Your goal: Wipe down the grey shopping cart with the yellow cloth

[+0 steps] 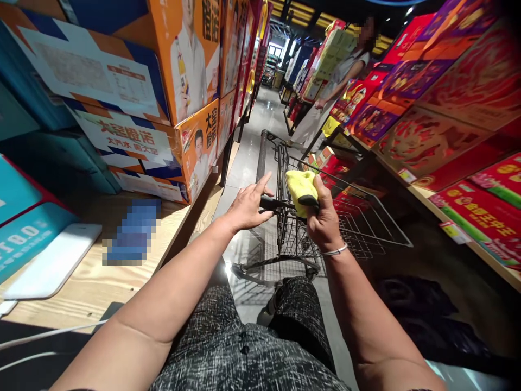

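Observation:
A folded yellow cloth [300,187] with a dark edge is gripped in my right hand [324,220], thumb on top. A pale bracelet circles that wrist. Just left of it, my left hand [249,206] is open with its fingers stretched apart, at the end of the shopping cart's dark handle [269,203]; whether it touches the handle I cannot tell. The wire shopping cart [280,239] stands right in front of me, its basket reaching off to the right and partly hidden behind my right hand and the cloth.
Stacked orange drink cartons [199,146] rise on the left above a wooden shelf [134,290], where a white flat device [57,260] lies. Red gift boxes [484,201] line the right shelf. Another person [345,76] stands farther up the tiled aisle [271,103].

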Available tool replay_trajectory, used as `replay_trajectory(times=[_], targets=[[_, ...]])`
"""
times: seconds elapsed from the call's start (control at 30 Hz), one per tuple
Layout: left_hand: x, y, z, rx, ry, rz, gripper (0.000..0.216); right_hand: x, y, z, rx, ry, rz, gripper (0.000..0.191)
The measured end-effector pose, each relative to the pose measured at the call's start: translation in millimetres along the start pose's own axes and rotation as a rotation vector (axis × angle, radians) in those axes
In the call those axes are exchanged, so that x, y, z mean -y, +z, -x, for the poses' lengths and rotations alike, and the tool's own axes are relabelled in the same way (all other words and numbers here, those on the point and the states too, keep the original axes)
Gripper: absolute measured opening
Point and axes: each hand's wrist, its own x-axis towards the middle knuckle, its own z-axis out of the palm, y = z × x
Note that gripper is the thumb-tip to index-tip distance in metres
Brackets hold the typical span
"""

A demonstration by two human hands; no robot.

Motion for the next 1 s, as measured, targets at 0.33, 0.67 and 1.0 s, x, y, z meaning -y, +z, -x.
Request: replay_trajectory(times=[0.33, 0.67, 1.0], targets=[[31.6, -5.4, 7.7, 0.085, 0.116, 0.041, 0.090, 16.4, 41.4, 11.0, 0.250, -0.362, 0.294, 0.049], [32.0, -23.9, 6.0, 0.006, 0.103, -0.298, 0.041, -60.7, 1.3, 87.4, 0.221, -0.201, 0.433, 0.033], [14.8, -40.2, -52.2, 0.202, 0.084, -0.399, 0.089, 10.0, 78.1, 5.1, 0.263, -0.424, 0.381, 0.038]])
